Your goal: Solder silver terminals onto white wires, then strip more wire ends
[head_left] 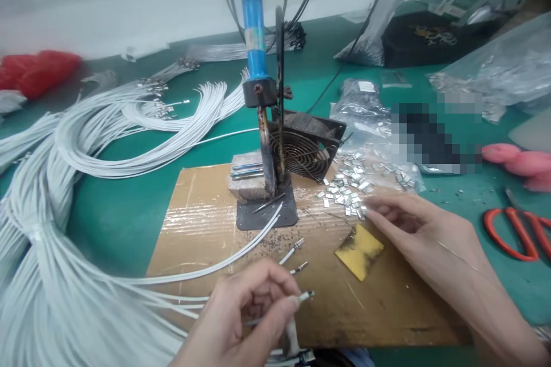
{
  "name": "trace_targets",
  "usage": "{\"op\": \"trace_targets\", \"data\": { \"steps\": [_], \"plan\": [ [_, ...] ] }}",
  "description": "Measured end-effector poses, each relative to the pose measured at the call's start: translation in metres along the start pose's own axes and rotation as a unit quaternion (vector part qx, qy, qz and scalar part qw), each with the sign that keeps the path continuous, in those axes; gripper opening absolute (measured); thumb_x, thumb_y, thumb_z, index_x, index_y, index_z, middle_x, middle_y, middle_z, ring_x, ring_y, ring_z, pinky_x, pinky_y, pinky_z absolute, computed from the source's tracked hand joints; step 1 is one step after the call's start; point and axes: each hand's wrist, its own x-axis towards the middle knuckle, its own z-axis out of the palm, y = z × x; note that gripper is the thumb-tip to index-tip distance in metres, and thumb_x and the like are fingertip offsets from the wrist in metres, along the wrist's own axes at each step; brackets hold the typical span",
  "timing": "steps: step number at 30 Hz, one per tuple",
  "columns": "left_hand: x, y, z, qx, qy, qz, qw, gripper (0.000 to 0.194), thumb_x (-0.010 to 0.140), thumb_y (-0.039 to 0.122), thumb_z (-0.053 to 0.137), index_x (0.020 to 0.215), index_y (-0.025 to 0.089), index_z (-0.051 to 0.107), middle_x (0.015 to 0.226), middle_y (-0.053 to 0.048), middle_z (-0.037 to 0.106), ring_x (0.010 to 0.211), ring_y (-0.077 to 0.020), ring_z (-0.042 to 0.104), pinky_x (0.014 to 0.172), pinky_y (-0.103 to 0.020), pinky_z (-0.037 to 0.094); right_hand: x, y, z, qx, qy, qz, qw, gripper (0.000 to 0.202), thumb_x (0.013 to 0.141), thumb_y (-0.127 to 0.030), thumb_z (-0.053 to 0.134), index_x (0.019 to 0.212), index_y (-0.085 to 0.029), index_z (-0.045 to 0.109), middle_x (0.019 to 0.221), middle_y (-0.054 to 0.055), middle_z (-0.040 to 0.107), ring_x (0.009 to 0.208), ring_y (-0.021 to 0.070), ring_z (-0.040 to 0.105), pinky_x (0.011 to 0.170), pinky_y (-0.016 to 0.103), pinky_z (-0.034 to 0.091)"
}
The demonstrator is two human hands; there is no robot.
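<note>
My left hand (253, 312) is closed at the bottom centre, pinching the end of a white cable (305, 296) whose small tip pokes out to the right. To the right, my right hand (424, 235) has its thumb and index finger close together at the edge of a pile of small metal connectors (346, 186). Whether a piece sits between those fingertips is too small to tell. A yellow sponge (360, 249) with dark stains lies on the cardboard (193, 206) between the hands. Other white cable ends (293, 252) with metal tips rest just beyond my left hand.
A blue-handled soldering iron (253, 17) stands upright, its tip by a pale block (247, 183). Behind it is a black fan (305, 149). Large bundles of white cable (47, 252) fill the left. Red-handled scissors (512, 235) and plastic bags (499, 63) are at right.
</note>
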Motion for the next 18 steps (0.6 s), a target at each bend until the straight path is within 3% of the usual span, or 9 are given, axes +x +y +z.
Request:
{"op": "trace_targets", "data": {
  "steps": [5,13,16,18],
  "plan": [
    [0.009,-0.008,0.000,-0.116,0.057,-0.042,0.991,0.038,0.090,0.055,0.073,0.091,0.017,0.067,0.067,0.006,0.053,0.049,-0.0049,0.028,0.043,-0.019,0.016,-0.002,0.000,0.001,-0.016,-0.028,0.003,0.999,0.034,0.071,-0.059,0.071,0.078,-0.026,0.078,0.069,0.001,0.073,0.060,0.0243,0.065,0.062,0.038,0.046],
    [0.008,-0.011,-0.001,-0.200,0.092,-0.028,0.975,0.038,0.084,0.055,0.080,0.099,0.020,0.075,0.070,0.005,0.056,0.049,-0.0037,0.026,0.046,-0.020,0.016,-0.014,0.000,-0.001,-0.008,-0.008,0.029,0.999,0.042,0.073,-0.066,0.072,0.075,-0.025,0.078,0.057,0.003,0.072,0.049,0.0231,0.066,0.043,0.031,0.040],
    [0.008,-0.010,-0.001,-0.184,0.089,-0.020,0.979,0.040,0.085,0.057,0.078,0.103,0.021,0.077,0.068,0.005,0.052,0.050,-0.0048,0.025,0.047,-0.021,0.014,-0.018,-0.002,-0.004,0.065,0.003,0.094,0.993,0.037,0.070,-0.058,0.080,0.077,-0.023,0.076,0.060,0.007,0.073,0.044,0.0197,0.063,0.044,0.030,0.048],
    [0.007,-0.009,-0.002,-0.184,0.086,-0.017,0.979,0.042,0.086,0.058,0.077,0.106,0.021,0.078,0.066,0.006,0.048,0.052,-0.0059,0.026,0.048,-0.021,0.014,-0.021,-0.001,-0.004,0.126,0.022,0.126,0.984,0.033,0.072,-0.053,0.085,0.082,-0.023,0.075,0.072,0.010,0.077,0.055,0.0217,0.070,0.056,0.031,0.058]
  ]
}}
